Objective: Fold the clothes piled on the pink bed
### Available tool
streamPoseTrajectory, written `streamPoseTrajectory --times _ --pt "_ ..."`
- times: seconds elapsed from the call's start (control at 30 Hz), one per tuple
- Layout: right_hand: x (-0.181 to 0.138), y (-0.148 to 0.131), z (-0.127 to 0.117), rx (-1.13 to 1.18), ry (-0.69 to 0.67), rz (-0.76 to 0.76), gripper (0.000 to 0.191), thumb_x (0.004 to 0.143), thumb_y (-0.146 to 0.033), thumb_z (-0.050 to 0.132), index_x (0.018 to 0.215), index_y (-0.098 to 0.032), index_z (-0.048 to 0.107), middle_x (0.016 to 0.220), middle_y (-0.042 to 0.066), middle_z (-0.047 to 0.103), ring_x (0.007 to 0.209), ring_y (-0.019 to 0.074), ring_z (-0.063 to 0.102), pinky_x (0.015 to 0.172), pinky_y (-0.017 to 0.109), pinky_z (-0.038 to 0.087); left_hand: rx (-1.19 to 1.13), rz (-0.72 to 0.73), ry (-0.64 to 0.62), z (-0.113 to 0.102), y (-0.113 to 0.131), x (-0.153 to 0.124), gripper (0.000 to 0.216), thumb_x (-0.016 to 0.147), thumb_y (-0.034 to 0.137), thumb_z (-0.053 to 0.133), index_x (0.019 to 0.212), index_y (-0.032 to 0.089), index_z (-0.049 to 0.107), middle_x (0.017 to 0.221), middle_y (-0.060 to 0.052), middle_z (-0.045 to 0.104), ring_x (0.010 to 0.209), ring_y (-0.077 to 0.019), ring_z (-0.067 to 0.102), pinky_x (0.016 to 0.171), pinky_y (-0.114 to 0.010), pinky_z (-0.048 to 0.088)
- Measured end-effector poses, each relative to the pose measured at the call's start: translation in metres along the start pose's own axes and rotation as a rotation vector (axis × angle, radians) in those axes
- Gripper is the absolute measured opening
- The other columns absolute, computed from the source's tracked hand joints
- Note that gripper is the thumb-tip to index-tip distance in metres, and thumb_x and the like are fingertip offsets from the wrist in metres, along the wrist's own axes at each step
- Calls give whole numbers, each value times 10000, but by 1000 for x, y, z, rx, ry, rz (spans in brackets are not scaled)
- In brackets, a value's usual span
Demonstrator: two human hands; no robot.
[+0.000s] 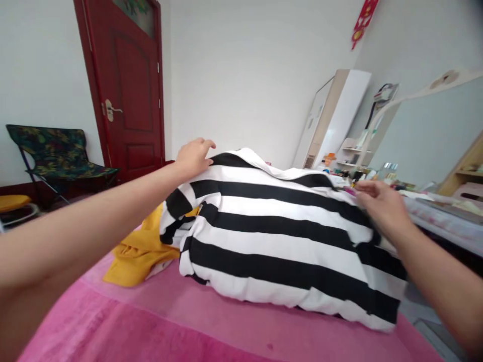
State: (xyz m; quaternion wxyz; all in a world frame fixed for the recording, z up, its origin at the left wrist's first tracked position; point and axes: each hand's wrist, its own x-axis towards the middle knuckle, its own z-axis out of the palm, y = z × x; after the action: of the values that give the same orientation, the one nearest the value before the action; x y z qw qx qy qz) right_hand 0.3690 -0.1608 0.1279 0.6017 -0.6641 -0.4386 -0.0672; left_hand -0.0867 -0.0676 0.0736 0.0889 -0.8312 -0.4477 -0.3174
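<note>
A black-and-white striped shirt (271, 236) hangs spread between my two hands, its lower edge resting on the pink bedspread (188, 311). My left hand (196, 155) pinches the shirt's upper left corner. At the upper right corner, my right hand (381, 201) grips the fabric with thumb and fingers. The neckline sags between the two hands. A short sleeve droops on the left side. Behind that sleeve lies a crumpled yellow garment (141, 254), partly hidden by the striped shirt.
On the right stands a dressing table (449, 221) crowded with small bottles, with a mirror (433, 130) above it. A tall white air conditioner (335, 115) is in the far corner. To the left are a folding chair (64, 156), a yellow stool (14, 202) and a red door (132, 95).
</note>
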Motion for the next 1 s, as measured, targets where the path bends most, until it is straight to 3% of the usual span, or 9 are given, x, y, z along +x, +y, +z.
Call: streamPoseTrajectory --times 0.13,0.23,0.33,0.47,0.57,0.7,0.8,0.9,1.0 --pt "-51 27 26 -179 -213 -248 256 712 -276 627 961 -226 656 1044 59 658 995 267 591 952 463 409 20 69 38 14 6 33 434 770 275 603 1199 274 544 1292 -80 470 1200 -294 436 1015 -454 356" --pt "-125 60 39 -188 -500 -294 303 758 -419 582 1009 -264 654 1139 60 631 1082 277 561 977 448 411 44 154 -46 33 -3 8 437 780 280 602 1212 275 536 1365 -76 424 1263 -298 380 1061 -462 300" --pt "-175 71 41 -263 -716 -317 291 786 -460 573 1002 -297 680 1231 57 591 1139 289 534 1002 463 398 64 93 -81 41 -20 -21 468 805 373 579 1253 266 503 1402 -82 391 1280 -307 366 1067 -462 295" --pt "-178 46 57 -243 -761 -343 229 794 -458 566 901 -315 709 1185 49 618 1107 297 560 964 454 435 126 -191 -48 34 -49 -18 594 821 501 517 1325 204 413 1325 -124 469 1212 -293 460 989 -401 387" --pt "-175 20 89 -97 -764 -353 208 813 -389 540 927 -291 683 1165 51 614 1041 258 595 920 401 468 112 -380 -155 37 -65 1 712 720 554 608 1312 204 421 1226 -120 565 1116 -293 548 891 -364 447" --pt "-198 5 140 41 -866 -277 232 818 -321 521 1014 -265 632 1123 48 615 843 195 642 781 347 514 74 -444 -244 50 -67 22 319 734 383 618 988 190 638 983 -96 685 940 -271 630 776 -318 470" --pt "-216 7 166 90 -829 -136 380 777 -368 594 1142 -271 558 1077 45 637 802 196 641 765 365 514 -35 -348 -93 54 -38 33 200 817 277 511 844 166 676 909 -95 699 883 -243 638 782 -311 461" --pt "-221 12 169 392 -747 -19 757 738 -393 654 1390 -310 278 1286 89 534 774 179 643 724 363 530 -367 -40 43 54 23 29 208 840 248 511 930 182 687 946 -55 703 896 -204 630 820 -286 453" --pt "-217 22 156 593 -549 53 870 674 -366 710 1411 -296 252 1269 102 547 867 212 640 730 350 534 -639 371 -175 56 93 11 234 831 264 566 1016 176 679 954 -55 704 870 -179 636 774 -250 472"
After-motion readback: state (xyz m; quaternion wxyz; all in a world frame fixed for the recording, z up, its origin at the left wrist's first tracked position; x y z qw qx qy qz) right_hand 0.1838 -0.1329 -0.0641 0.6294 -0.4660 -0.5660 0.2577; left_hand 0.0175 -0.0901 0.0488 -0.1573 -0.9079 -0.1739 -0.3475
